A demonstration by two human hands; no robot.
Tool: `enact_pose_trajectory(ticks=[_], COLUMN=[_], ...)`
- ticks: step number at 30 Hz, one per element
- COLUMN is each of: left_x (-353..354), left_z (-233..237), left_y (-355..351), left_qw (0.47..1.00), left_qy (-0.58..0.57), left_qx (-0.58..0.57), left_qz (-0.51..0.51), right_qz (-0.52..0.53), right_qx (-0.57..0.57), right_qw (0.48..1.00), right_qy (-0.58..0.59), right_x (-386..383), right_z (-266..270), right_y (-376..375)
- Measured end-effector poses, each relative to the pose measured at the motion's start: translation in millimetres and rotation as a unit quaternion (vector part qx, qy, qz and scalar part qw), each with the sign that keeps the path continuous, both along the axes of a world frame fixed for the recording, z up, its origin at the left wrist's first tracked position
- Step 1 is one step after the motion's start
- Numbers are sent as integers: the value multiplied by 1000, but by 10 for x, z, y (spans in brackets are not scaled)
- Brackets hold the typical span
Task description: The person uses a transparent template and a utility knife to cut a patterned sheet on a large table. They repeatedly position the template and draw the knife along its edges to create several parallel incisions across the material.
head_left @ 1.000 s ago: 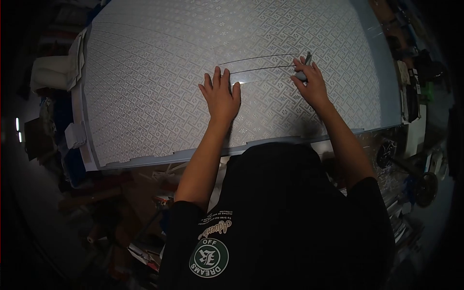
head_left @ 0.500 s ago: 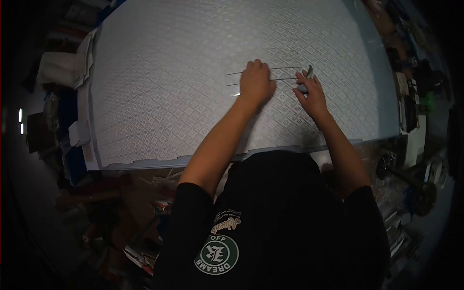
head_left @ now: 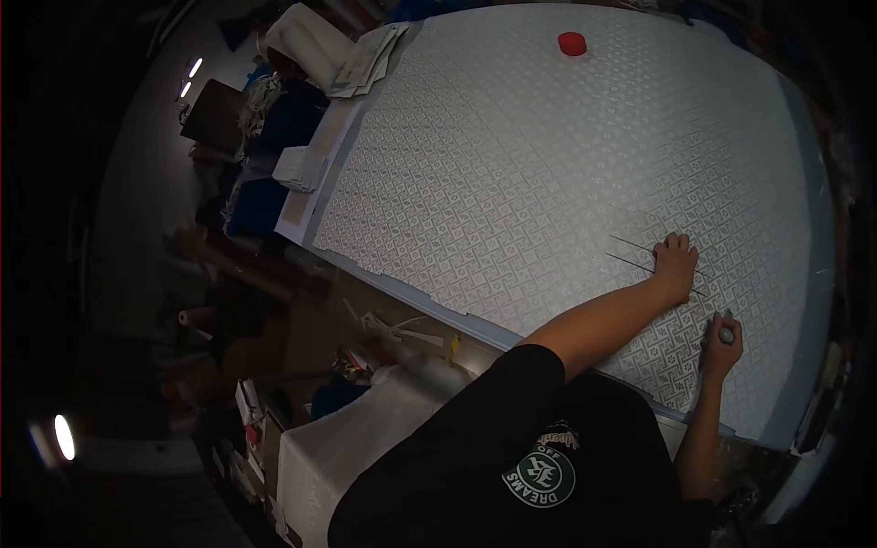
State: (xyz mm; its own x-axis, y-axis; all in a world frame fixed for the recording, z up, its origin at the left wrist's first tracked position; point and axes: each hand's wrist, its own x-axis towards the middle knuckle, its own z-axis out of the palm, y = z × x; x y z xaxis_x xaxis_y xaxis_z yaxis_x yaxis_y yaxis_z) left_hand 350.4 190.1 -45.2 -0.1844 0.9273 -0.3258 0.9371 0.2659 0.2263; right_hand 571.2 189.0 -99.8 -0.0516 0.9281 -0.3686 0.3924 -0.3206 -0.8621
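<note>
A white sheet with a woven-looking geometric pattern [head_left: 475, 183] covers the broad worktable. My left hand [head_left: 674, 267] presses down on it, fingers bent slightly and resting on the surface, with nothing in its grasp. Two thin dark parallel lines [head_left: 630, 245] run under that hand and come out on both sides. Nearer to me and to the right, my right hand [head_left: 728, 350] is closed around a small grey hand tool [head_left: 726, 335] close over the patterned sheet. I cannot tell the tool's exact kind, since my fingers cover much of it.
A red round cap-like object [head_left: 572, 44] sits at the table's far side. Papers [head_left: 370, 64] and a white block [head_left: 300, 169] lie by the left edge. Below the front edge, a pale cloth [head_left: 343, 447] drapes beside scattered odds and ends.
My view has swung left, so the table appears tilted and the red object shows. My right hand's fingers have curled more tightly around the grey tool. My left hand still presses over the lines.
</note>
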Motion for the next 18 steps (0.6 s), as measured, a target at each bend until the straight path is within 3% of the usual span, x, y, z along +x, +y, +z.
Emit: enact_pose_trajectory(ticks=[2,4,5,8,18], left_x=[-10,-60,-87,-82,-75], left_z=[-42,3,102,321,366], left_y=[-50,-43,-75,-60,-35], left_qw=[998,1000,1000,999,999], left_qy=[42,-2,-24,-32,-10], left_qx=[49,6,3,-32,-42], left_qz=[-15,-14,-14,-21,-29], right_qz=[50,28,49,98,125], right_qx=[317,238,308,266,194], right_qw=[946,966,943,945,963], right_qy=[-43,-96,-119,-161,-142], right_x=[67,25,133,43,-109], right_z=[118,510,302,616,636], right_y=[-51,-192,-157,-316,-499])
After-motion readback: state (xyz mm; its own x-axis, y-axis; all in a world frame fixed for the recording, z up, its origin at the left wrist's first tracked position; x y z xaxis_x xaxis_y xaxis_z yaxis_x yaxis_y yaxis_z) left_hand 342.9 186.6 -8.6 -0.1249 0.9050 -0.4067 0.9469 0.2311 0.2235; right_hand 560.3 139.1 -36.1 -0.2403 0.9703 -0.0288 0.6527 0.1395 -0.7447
